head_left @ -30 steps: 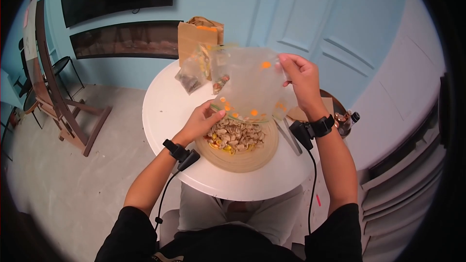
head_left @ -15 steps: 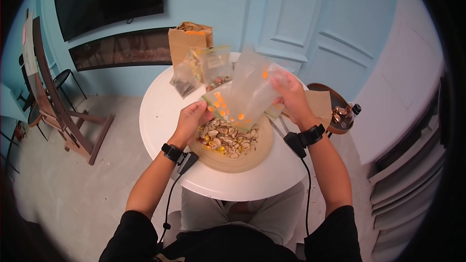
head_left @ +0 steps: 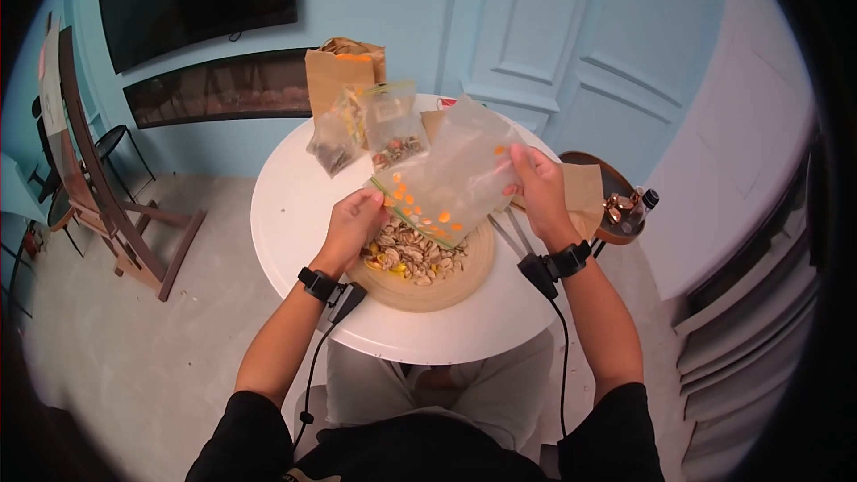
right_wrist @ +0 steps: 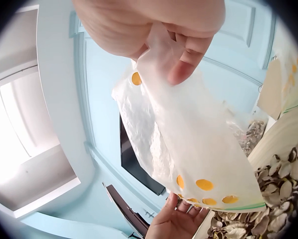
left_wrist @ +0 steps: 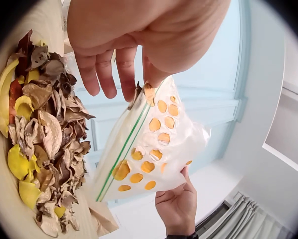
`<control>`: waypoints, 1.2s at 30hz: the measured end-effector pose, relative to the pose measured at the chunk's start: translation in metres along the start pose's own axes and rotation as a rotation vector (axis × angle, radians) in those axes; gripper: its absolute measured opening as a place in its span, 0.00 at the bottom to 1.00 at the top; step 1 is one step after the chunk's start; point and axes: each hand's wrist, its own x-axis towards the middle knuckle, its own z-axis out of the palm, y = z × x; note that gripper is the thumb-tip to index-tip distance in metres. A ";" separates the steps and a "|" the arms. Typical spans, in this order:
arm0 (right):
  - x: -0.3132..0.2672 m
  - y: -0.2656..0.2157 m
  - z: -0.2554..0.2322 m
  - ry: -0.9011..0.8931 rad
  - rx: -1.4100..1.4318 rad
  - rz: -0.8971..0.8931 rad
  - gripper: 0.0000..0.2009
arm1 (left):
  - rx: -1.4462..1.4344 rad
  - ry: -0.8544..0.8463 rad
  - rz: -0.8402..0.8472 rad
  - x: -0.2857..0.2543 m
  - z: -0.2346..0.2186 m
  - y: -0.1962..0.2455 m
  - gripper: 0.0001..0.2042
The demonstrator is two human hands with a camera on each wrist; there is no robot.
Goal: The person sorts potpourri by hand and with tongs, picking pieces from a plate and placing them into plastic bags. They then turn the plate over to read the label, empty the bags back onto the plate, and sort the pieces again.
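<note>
A frosted zip bag (head_left: 464, 161) with orange dots hangs slanted between my hands, its green-striped mouth low and towards the left. My left hand (head_left: 353, 225) pinches one end of that mouth; a small brown flake (left_wrist: 135, 95) shows by its fingertips in the left wrist view. My right hand (head_left: 543, 192) pinches the bag near its other end, where the film bunches up in the right wrist view. Just below the mouth lies a heap of dried brown pieces (head_left: 415, 252), with yellow and red pieces among them, on a round beige plate (head_left: 424, 299).
Behind the plate on the white round table (head_left: 290, 187) are two clear pouches, one with dark bits (head_left: 336, 156), the other with mixed bits (head_left: 395, 152), and a brown paper bag (head_left: 328, 80). Metal tongs (head_left: 511, 236) lie right of the plate. A bottle (head_left: 644, 205) stands on a side table.
My right hand has come down from its raised position, and the bag has lowered and tilted with it. My left hand keeps its pinch at the mouth. The head view has shifted slightly.
</note>
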 end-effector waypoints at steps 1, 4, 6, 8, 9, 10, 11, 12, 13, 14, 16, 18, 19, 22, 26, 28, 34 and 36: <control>-0.001 0.001 0.001 0.001 -0.010 0.013 0.16 | -0.035 0.029 -0.008 -0.003 0.004 0.005 0.11; -0.002 0.005 0.002 0.034 0.017 -0.003 0.16 | -0.058 0.052 -0.010 -0.004 0.001 0.000 0.11; -0.002 0.005 0.003 0.039 -0.019 -0.022 0.16 | -0.032 0.070 -0.003 -0.008 -0.003 -0.005 0.12; -0.002 0.004 0.005 0.035 -0.053 -0.040 0.17 | 0.007 0.110 -0.001 -0.014 -0.002 -0.009 0.12; -0.001 0.004 0.008 0.031 -0.071 -0.047 0.17 | -0.003 0.109 0.002 -0.016 -0.003 -0.009 0.12; -0.001 0.003 0.010 0.029 -0.088 -0.053 0.17 | 0.006 0.094 0.010 -0.018 -0.006 -0.012 0.13; -0.001 0.002 0.013 0.027 -0.105 -0.050 0.18 | 0.017 0.076 0.017 -0.017 -0.009 -0.014 0.13; 0.000 0.001 0.016 0.027 -0.119 -0.051 0.18 | 0.031 0.056 0.026 -0.018 -0.013 -0.012 0.13; 0.001 -0.001 0.019 0.032 -0.131 -0.055 0.18 | 0.065 0.020 0.032 -0.018 -0.017 -0.010 0.13; 0.001 -0.003 0.023 0.035 -0.145 -0.062 0.18 | 0.094 0.011 0.024 -0.019 -0.022 -0.008 0.13; 0.001 -0.007 0.030 0.054 -0.179 -0.073 0.19 | 0.147 -0.019 0.002 -0.021 -0.026 0.008 0.13; 0.003 -0.010 0.038 0.050 -0.220 -0.079 0.19 | 0.193 -0.062 0.086 -0.014 -0.033 0.011 0.13; 0.005 -0.011 0.042 0.049 -0.241 -0.082 0.19 | 0.215 -0.083 0.128 -0.011 -0.037 0.012 0.13; 0.013 -0.017 0.050 0.074 -0.294 -0.086 0.19 | 0.230 -0.140 0.111 -0.003 -0.041 0.013 0.13; 0.025 -0.025 0.052 0.130 -0.329 -0.101 0.19 | 0.205 -0.186 -0.005 0.001 -0.040 0.015 0.16; 0.026 -0.030 0.055 0.151 -0.310 -0.109 0.18 | 0.211 -0.200 0.060 0.002 -0.038 0.013 0.19; 0.017 -0.025 0.062 0.202 -0.208 -0.081 0.17 | 0.203 -0.296 0.025 -0.001 -0.033 0.020 0.22; 0.017 -0.022 0.062 0.229 -0.118 -0.081 0.17 | 0.215 -0.267 -0.003 -0.010 -0.035 0.036 0.22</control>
